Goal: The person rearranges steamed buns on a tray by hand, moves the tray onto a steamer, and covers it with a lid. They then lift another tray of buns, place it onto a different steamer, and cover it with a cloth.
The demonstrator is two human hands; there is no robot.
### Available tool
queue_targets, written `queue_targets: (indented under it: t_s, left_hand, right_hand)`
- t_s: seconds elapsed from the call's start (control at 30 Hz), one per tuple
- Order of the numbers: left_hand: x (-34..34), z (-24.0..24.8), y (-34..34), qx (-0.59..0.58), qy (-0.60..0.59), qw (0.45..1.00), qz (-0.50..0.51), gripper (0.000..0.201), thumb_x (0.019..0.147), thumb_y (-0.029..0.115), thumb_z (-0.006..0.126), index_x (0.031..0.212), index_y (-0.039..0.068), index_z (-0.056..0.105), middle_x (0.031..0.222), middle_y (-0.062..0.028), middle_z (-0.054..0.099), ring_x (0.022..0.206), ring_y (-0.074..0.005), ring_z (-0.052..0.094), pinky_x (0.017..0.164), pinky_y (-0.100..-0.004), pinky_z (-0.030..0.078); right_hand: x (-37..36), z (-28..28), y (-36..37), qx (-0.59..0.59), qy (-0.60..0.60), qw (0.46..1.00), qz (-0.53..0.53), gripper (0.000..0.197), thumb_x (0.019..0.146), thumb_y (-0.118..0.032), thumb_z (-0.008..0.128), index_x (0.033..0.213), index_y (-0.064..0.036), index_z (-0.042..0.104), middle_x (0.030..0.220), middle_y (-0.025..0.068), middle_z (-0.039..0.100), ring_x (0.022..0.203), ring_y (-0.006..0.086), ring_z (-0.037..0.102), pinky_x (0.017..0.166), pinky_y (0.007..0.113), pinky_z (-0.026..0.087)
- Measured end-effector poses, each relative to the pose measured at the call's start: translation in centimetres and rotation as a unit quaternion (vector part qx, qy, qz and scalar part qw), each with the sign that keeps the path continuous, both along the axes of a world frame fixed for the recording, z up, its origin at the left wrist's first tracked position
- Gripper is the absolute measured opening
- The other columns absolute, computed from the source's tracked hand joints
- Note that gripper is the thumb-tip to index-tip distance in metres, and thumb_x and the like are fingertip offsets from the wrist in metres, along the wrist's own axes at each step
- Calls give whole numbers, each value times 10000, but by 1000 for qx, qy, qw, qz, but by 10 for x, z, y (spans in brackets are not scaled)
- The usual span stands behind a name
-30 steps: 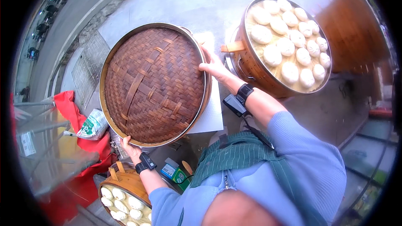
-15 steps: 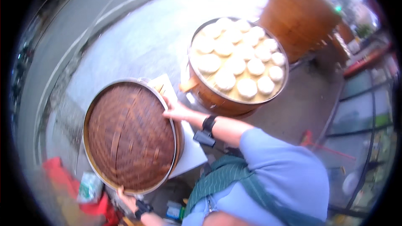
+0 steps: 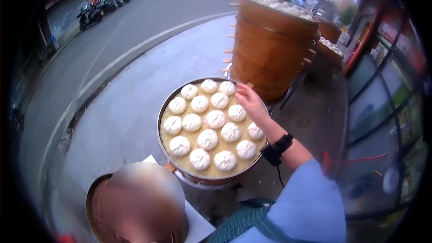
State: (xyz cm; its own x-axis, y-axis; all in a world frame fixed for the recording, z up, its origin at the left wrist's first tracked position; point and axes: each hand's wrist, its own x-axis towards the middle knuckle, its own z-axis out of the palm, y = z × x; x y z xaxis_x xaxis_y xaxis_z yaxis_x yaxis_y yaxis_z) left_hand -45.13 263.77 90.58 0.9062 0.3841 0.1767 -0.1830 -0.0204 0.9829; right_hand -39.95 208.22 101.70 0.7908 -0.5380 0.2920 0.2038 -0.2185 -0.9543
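Note:
My right hand (image 3: 253,104) reaches over the right far edge of a round bamboo steamer tray (image 3: 176,136) filled with pleated white buns (image 3: 215,119). Its fingers are stretched out and slightly apart, close to the bun (image 3: 227,87) by the far rim; whether they touch it or the rim I cannot tell. A black band (image 3: 282,145) with a small device and cable is round the wrist. At the lower left stands the covered steamer with its brown woven lid (image 3: 96,207), mostly hidden behind a round blurred patch. My left hand does not show.
Beyond the tray rises a tall stack of wooden steamers (image 3: 274,40) with handles sticking out, more buns (image 3: 279,5) on top. A white board (image 3: 198,222) lies by the covered steamer. Glass panels (image 3: 373,108) line the right side; a road with parked scooters (image 3: 90,15) runs left.
My right hand has left the woven lid and moved up and right to the bun tray's far edge. My left hand has gone out of view. The view has shifted upward.

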Motion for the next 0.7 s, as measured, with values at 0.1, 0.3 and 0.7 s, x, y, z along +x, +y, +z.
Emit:
queue_targets:
  t_s: [0.1, 0.3, 0.7]
  left_hand:
    - [11, 19, -118, -143, 183, 965, -119, 383, 890, 210, 524, 1234, 74, 423, 1128, -78, 524, 1007, -178, 517, 831, -309, 413]
    - [65, -58, -186, -315, 359, 877, -59, 440, 842, 396, 520, 1164, 101, 468, 1147, -103, 517, 1090, -237, 474, 946, -421, 331]
    - [113, -72, -202, -484, 229, 841, -84, 512, 868, 355, 423, 1211, -25, 433, 1179, -167, 520, 1121, -293, 470, 995, -421, 338]
  right_hand:
    - [23, -37, -103, 59, 19, 995, -83, 489, 878, -191, 559, 1301, -22, 380, 1145, 116, 498, 1056, 156, 475, 913, 267, 390]
    - [57, -107, -213, 257, 205, 941, -80, 621, 804, -380, 594, 1295, -68, 379, 1256, 166, 422, 1147, 282, 393, 966, 426, 313]
    - [119, -161, -230, 509, 102, 852, 60, 71, 848, -106, 520, 898, -56, 530, 874, 111, 573, 844, 226, 593, 732, 327, 515]
